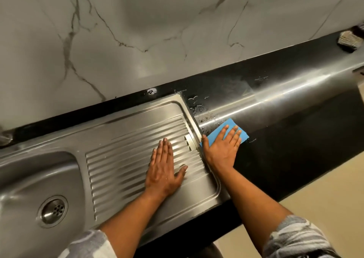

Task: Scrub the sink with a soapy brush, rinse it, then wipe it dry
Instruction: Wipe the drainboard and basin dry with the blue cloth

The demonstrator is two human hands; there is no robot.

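Right hand [222, 147] lies flat with straight, slightly spread fingers, pressing a folded blue cloth [228, 122] onto the black worktop [295, 139]. It grips nothing. The cloth sits just beside the right edge of the steel sink [137, 108], and the thumb reaches that edge. The left hand [163, 171] is also flat and open, palm down on the ribbed draining board [118, 159], fingers together and thumb out to the side, holding nothing. Water drops [199, 110] dot the worktop just beyond the cloth, next to the sink's far right corner. The basin [29, 179] lies at the left, with its round drain [53, 211] at the bottom. A marbled wall [157, 31] rises behind the worktop. At the far right, against the wall, sits a greyish scrubbing thing [347, 41], too blurred to name. Patterned sleeves [299, 238] cover both upper arms.
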